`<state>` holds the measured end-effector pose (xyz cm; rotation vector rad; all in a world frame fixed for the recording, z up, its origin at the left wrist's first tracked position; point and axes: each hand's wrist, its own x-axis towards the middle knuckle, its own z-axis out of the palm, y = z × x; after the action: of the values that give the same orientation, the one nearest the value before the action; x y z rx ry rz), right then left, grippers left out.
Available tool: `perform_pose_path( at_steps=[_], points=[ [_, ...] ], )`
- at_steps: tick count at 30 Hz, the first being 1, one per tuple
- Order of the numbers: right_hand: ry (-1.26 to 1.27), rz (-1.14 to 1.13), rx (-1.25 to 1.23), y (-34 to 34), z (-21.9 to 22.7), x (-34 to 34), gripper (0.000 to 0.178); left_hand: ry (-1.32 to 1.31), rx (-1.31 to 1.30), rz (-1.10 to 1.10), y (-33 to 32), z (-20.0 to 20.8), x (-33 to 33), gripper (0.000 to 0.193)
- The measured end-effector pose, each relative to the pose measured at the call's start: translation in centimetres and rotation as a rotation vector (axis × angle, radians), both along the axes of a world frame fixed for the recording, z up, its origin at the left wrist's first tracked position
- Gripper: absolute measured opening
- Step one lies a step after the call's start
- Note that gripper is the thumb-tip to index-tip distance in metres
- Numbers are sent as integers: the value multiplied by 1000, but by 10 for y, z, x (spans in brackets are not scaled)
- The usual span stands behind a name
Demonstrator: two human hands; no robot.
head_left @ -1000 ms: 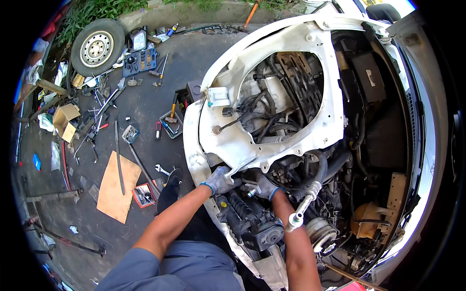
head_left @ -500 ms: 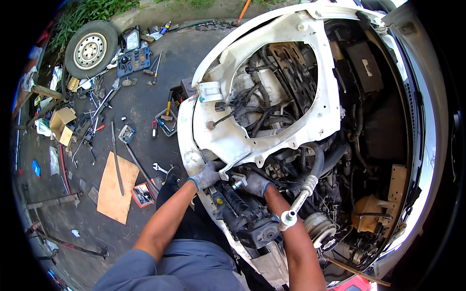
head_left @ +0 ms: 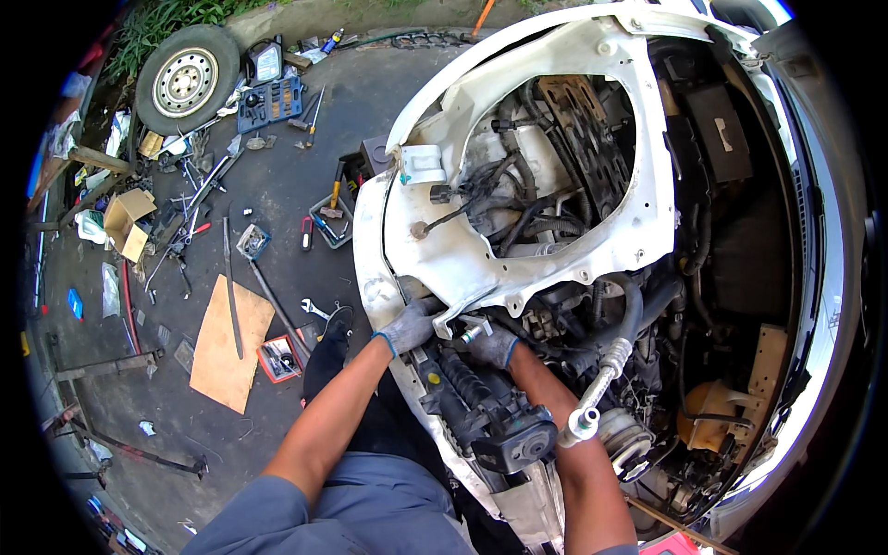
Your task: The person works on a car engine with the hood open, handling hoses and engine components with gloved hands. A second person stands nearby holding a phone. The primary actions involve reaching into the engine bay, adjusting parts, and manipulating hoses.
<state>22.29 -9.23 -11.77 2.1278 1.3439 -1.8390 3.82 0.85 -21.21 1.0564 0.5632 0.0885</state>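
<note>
Both gloved hands, left hand (head_left: pixel 409 326) and right hand (head_left: pixel 491 347), apparently grip under the white panel (head_left: pixel 462 250).

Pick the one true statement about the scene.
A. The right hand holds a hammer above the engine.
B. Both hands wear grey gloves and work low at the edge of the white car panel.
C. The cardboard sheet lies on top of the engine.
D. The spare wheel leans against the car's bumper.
B: the left hand and right hand, both in grey gloves, sit under the lower edge of the white panel.
</note>
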Motion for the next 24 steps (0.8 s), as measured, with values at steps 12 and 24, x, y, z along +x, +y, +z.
perform_pose_path(
  at_steps=[12, 24],
  points=[
    [193, -419, -224, -14, -7, 11, 40, -30, 41, -76, 6, 0, -1, 47],
    [-96, 184, 118, -28, -37, 19, 45, -22, 82, -90, 7, 4, -5, 50]
  ],
)
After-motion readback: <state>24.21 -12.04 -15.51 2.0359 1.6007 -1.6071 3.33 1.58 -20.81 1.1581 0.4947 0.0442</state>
